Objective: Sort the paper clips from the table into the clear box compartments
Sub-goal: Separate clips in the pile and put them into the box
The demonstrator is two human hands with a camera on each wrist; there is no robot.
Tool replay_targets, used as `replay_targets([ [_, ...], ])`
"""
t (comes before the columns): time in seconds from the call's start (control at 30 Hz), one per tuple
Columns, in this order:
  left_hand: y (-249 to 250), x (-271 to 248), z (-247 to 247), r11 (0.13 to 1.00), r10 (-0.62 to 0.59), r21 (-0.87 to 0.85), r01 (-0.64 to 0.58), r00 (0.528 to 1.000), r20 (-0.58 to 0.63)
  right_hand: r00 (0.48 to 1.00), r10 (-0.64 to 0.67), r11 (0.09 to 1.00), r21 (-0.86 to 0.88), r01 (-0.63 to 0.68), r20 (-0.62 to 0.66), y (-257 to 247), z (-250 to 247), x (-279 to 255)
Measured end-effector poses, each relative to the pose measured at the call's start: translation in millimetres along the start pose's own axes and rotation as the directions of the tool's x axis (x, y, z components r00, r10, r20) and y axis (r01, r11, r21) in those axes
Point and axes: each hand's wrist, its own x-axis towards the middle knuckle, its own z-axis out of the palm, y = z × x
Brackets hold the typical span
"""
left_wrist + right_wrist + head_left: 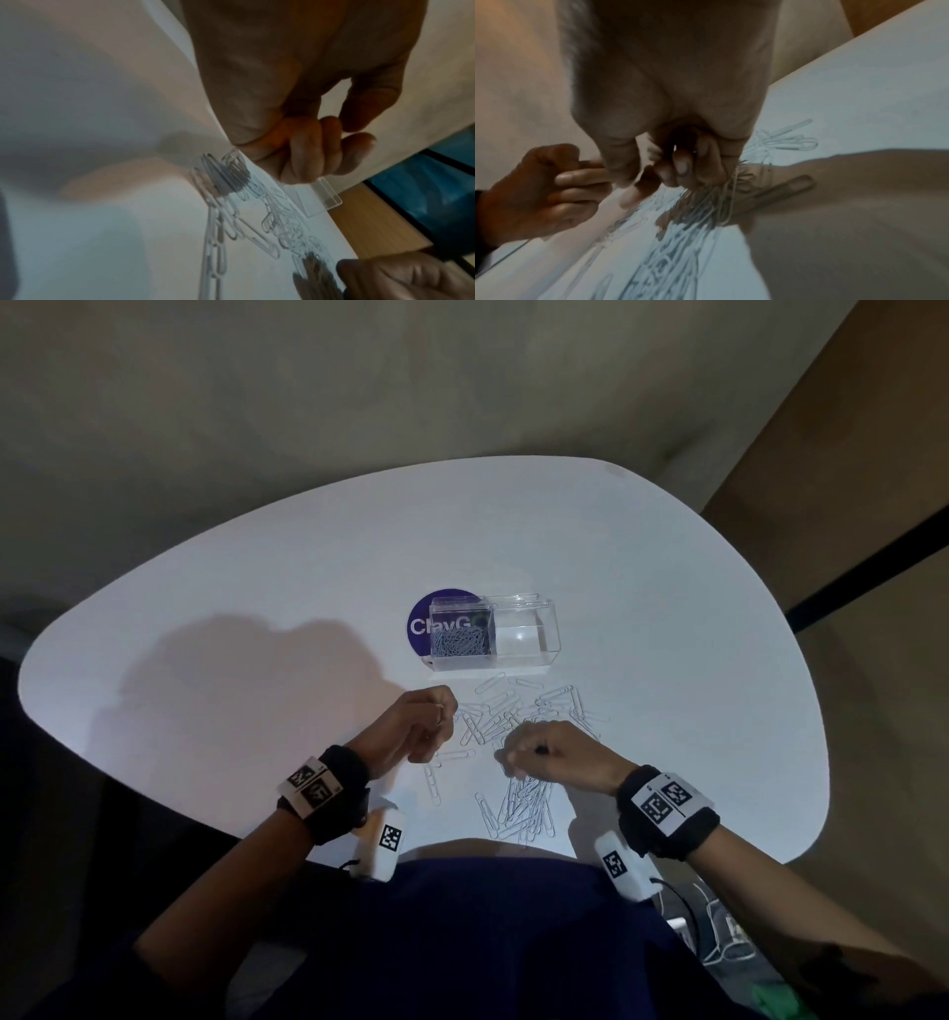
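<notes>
- Your right hand [552, 752] pinches a bundle of paper clips [706, 203].
- Your left hand [421, 724] is curled; its contents are unclear.
- The clear box [493, 631] lies ahead of both hands, long axis crosswise, the left slightly nearer.

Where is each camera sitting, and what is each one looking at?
Head: worn on the head, looking down at the white table, the clear box and loose paper clips; both forearms, left hand and right hand show.
Left wrist: looks along the left hand at clips and the box; the right hand shows bottom right.
Right wrist: looks along the right hand, whose fingers hold a bunch of clips; the left hand shows at left.
Shared: all three see the table and paper clips.
</notes>
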Motion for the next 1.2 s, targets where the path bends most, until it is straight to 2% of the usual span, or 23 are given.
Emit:
replay_targets([
  [0.1,-1.1,0.5,2.5,0.992,-0.059,0.114,0.06,0.998,-0.012,0.999,-0.037,0.98,-0.192,0.043,0.036,1.8,5.8,2.0],
  [0.17,-2.8,1.5,7.4,0.967,-0.088,0.235,0.099,0.995,-0.056,0.998,-0.025,0.92,-0.39,0.046,0.059,4.7,9.7,5.5],
  [0.23,-5.6,3.3,14.5,0.905,-0.079,0.408,0.121,0.99,-0.118,0.998,-0.06,0.855,-0.514,0.07,0.035,7.2,14.0,9.0],
  [0.33,-14.3,5.0,18.4,0.742,0.046,0.668,0.052,0.991,-0.128,0.99,-0.109,0.822,-0.568,0.038,-0.091,6.1,14.5,13.9],
  [0.43,-17.9,0.9,19.1,0.637,0.12,0.769,-0.061,0.993,-0.021,0.976,-0.121,0.846,-0.534,0.004,-0.183,4.5,7.3,14.5],
  [0.5,-19.1,0.8,23.5,0.516,0.16,0.846,-0.133,0.985,0.057,0.973,-0.118,0.858,-0.514,-0.001,-0.197,5.5,3.3,12.3],
  [0.63,-22.4,3.7,35.8,0.265,0.206,0.954,-0.142,0.975,0.087,0.969,-0.073,0.857,-0.512,-0.061,-0.238,9.9,-4.4,4.4],
  [0.73,-26.6,7.8,46.4,0.075,0.208,0.985,-0.155,0.968,0.137,0.986,-0.014,0.9,-0.431,-0.059,-0.165,12.4,-10.4,-3.6],
  [0.8,-29.8,10.8,49.5,0.016,0.233,0.989,-0.147,0.963,0.14,0.996,0.058,0.868,-0.489,-0.081,-0.062,12.4,-9.8,-7.6],
  [0.83,-31.4,12.3,48.5,0.018,0.251,0.991,-0.133,0.96,0.124,0.997,0.075,0.836,-0.542,-0.082,-0.034,13.0,-7.6,-9.2],
  [0.9,-31.8,14.6,44.8,0.08,0.281,0.99,-0.114,0.956,0.087,0.997,0.06,0.789,-0.611,-0.072,-0.04,14.8,-2.1,-10.7],
  [0.97,-30.6,15.6,39.2,0.213,0.276,0.971,-0.106,0.96,0.044,0.995,0.02,0.788,-0.611,-0.077,-0.1,15.6,-1.6,-9.2],
  [1.03,-24.0,13.9,35.1,0.394,0.241,0.916,-0.072,0.97,-0.027,0.983,-0.003,0.805,-0.584,-0.106,-0.182,15.2,-4.9,-7.7],
  [1.1,-19.3,12.7,28.7,0.509,0.209,0.86,-0.034,0.974,-0.085,0.969,-0.018,0.846,-0.52,-0.118,-0.248,14.6,-10.1,-9.0],
  [1.13,-17.8,12.0,25.8,0.523,0.199,0.852,-0.026,0.975,-0.093,0.962,-0.022,0.86,-0.495,-0.121,-0.273,13.5,-12.0,-10.4],
  [1.2,-14.0,9.6,22.4,0.495,0.196,0.869,-0.014,0.976,-0.096,0.951,-0.032,0.865,-0.485,-0.128,-0.307,10.9,-13.7,-12.1],
])
